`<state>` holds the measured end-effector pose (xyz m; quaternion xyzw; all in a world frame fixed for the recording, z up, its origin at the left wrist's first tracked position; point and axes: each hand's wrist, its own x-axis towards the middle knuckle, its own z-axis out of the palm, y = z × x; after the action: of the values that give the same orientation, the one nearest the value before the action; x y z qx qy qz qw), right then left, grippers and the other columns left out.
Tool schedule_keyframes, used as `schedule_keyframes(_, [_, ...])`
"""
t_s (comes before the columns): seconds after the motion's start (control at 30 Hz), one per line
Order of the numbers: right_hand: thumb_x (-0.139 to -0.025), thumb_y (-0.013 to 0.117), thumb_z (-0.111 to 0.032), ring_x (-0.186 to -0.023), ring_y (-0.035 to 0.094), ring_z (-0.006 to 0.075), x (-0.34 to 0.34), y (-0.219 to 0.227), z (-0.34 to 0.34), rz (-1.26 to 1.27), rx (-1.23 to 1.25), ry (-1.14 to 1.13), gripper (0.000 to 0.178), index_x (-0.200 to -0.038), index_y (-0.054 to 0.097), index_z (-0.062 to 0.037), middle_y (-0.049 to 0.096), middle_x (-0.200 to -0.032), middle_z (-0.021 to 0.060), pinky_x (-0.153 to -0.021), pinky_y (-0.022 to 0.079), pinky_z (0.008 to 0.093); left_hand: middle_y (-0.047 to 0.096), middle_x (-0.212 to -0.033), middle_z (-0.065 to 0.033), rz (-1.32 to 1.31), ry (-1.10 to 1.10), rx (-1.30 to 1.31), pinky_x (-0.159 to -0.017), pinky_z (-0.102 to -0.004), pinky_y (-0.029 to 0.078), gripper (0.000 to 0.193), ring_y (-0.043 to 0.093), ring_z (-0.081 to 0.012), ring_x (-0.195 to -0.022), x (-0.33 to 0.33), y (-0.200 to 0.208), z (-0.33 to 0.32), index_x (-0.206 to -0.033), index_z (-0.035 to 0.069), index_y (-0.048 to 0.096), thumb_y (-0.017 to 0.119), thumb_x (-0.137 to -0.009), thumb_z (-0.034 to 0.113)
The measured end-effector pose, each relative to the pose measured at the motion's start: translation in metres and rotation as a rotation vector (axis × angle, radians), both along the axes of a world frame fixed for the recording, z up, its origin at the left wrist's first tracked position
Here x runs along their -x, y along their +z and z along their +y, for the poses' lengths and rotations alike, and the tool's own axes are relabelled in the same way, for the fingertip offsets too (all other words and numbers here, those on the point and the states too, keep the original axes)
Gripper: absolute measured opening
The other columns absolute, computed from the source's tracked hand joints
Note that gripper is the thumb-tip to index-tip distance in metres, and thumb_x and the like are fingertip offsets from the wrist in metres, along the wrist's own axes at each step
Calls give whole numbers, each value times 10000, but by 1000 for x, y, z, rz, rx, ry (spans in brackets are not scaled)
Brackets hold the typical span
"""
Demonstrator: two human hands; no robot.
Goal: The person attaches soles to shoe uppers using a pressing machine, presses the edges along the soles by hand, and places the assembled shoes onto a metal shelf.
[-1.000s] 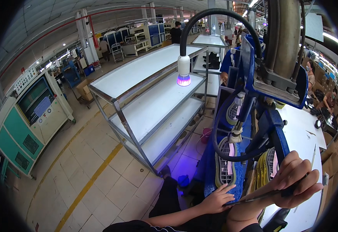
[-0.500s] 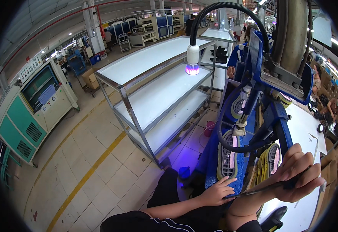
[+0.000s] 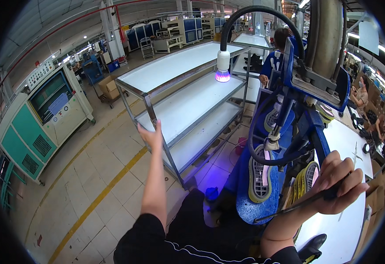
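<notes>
My left hand (image 3: 152,136) is stretched out at the front corner post of a metal rack (image 3: 188,130), thumb and fingers apart and nothing visible in them. Whether it touches the post I cannot tell. At the right, my right hand (image 3: 340,185) is closed around the dark handle of a long thin tool (image 3: 285,214), whose kind I cannot make out. Its tip points left, over the front end of a blue machine support (image 3: 248,212). On that support lies a grey and yellow shoe sole (image 3: 259,185) with a grid pattern and a pink strip.
Several yellow-edged soles (image 3: 301,180) stand stacked right of the support. A blue press (image 3: 309,127) rises over it, beside a glowing lamp (image 3: 222,72) on a bent hose. A white table (image 3: 333,224) holds a black shoe (image 3: 312,247). Another person (image 3: 275,59) is behind the press.
My left hand has moved from the sole's front end, near the tool's tip, leftward and away to the rack's post. My right hand still grips the thin tool. The view has shifted slightly.
</notes>
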<state>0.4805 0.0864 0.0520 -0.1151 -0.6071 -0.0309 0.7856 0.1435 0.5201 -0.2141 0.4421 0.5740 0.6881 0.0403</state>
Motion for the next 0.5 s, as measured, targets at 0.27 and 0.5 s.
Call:
schedule_keyframes(0.27, [-1145, 165, -428, -440, 392, 112, -2, -3, 4, 23, -14, 30, 534, -748, 422, -180, 513, -627, 48, -627, 368, 316, 566, -693, 5, -8, -551, 135, -619, -321, 469, 385, 559, -124, -635, 21, 0, 48, -870, 58, 593, 785, -927, 386])
schedule_keyframes(0.5, [-1145, 157, -426, -442, 406, 113, -2, -4, 1, 3, 1, 1, 535, -749, 424, -184, 521, -626, 52, -629, 373, 321, 503, -568, 21, -162, -582, 209, -465, -300, 396, 389, 482, -111, -469, 4, 3, 29, -764, 99, 544, 782, -937, 354])
